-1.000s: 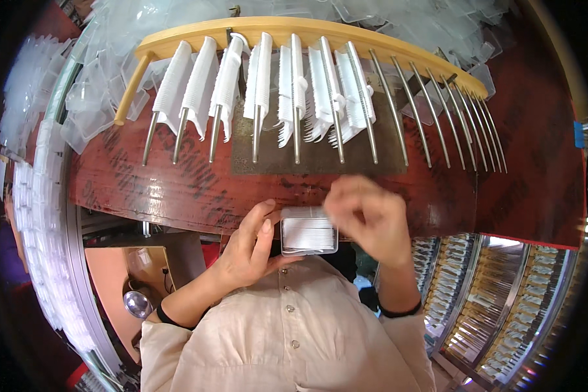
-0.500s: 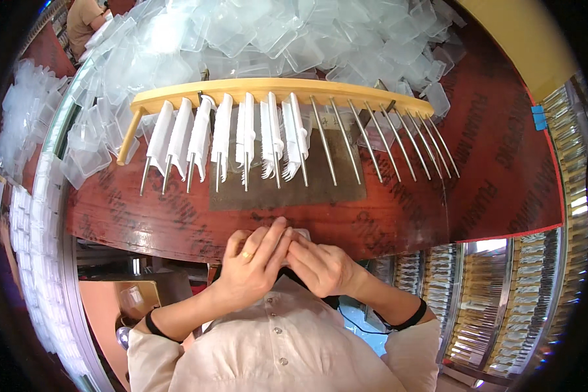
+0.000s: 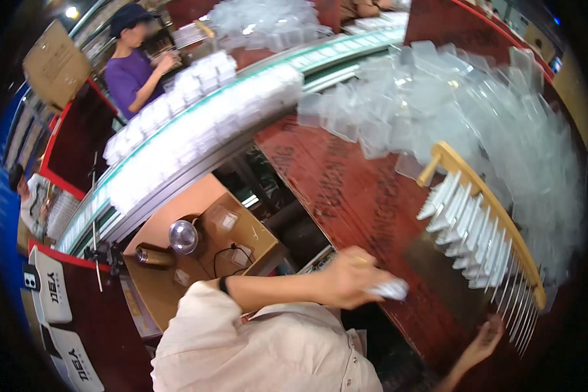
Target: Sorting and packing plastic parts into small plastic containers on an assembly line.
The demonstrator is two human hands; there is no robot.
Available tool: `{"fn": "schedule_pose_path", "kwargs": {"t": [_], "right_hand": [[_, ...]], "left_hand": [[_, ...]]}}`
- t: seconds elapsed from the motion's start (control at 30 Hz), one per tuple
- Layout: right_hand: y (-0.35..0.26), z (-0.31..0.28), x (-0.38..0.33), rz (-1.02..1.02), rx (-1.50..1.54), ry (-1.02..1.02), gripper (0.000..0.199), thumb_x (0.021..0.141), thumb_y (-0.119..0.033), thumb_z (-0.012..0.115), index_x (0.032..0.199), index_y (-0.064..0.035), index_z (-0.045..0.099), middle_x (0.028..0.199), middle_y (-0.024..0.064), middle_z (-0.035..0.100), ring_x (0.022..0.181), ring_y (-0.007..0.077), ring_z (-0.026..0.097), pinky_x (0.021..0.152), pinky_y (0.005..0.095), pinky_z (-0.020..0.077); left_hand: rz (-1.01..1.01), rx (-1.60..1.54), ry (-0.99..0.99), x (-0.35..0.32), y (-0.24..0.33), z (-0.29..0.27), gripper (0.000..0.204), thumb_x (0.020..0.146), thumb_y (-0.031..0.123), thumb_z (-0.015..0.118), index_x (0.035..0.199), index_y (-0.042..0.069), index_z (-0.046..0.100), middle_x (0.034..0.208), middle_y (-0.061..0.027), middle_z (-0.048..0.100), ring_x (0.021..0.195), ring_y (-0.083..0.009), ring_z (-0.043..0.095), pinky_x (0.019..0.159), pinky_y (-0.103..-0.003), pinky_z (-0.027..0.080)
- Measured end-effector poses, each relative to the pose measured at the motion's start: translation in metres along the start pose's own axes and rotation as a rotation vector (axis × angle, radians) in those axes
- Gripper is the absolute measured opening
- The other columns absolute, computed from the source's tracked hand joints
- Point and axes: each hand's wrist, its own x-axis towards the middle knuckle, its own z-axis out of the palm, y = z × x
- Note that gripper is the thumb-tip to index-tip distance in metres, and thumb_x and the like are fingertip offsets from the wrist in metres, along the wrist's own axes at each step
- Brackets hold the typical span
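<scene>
My left hand (image 3: 349, 279) is closed around a small whitish plastic box (image 3: 392, 289), blurred, above the near edge of the red table. Beyond it stands a wooden rack (image 3: 493, 206) with metal rods. White serrated pieces (image 3: 467, 232) hang in rows on many of the rods, while the rods at its near end are bare. My right hand (image 3: 485, 340) is beside those bare rod tips, fingers loosely curled and apart, with nothing visible in them. A big heap of clear plastic boxes (image 3: 464, 108) lies behind the rack.
A conveyor (image 3: 215, 127) with rows of white-filled boxes runs along the left. Below it, a cardboard box (image 3: 261, 251) carries a round silvery object (image 3: 183, 236) and a flask (image 3: 151, 257). A co-worker in purple (image 3: 134, 75) works across the conveyor.
The view has swung left, bringing the conveyor into sight. My hands, together before, are apart: the left carries the box leftward, the right has moved to the rack's bare rods.
</scene>
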Motion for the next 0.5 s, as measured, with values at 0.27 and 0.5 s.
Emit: {"fn": "schedule_pose_path", "kwargs": {"t": [0.27,0.5], "right_hand": [[-0.038,0.011,0.069,0.136,-1.107,-0.456,0.064,0.095,-0.032,0.063,0.141,0.0075,0.042,0.148,0.0308,0.037,0.137,0.0444,0.036,0.115,0.0492,0.0279],[0.016,-0.011,0.044,0.199,-0.713,-0.313,0.038,0.101,-0.009,0.042,0.135,0.0066,0.049,0.151,0.0296,0.034,0.139,0.0452,0.033,0.116,0.0478,0.0280]], "left_hand": [[-0.375,0.459,0.760,-0.059,-0.041,-0.200,0.037,0.077,-0.009,0.067,0.113,-0.001,0.063,0.107,-0.0187,0.065,0.090,-0.0320,0.063,0.082,-0.036,0.051],[-0.235,1.240,0.583,0.074,-0.207,-0.242,0.051,0.074,-0.001,0.070,0.121,0.019,0.065,0.124,-0.0038,0.061,0.121,-0.0283,0.050,0.101,-0.048,0.036]]}}
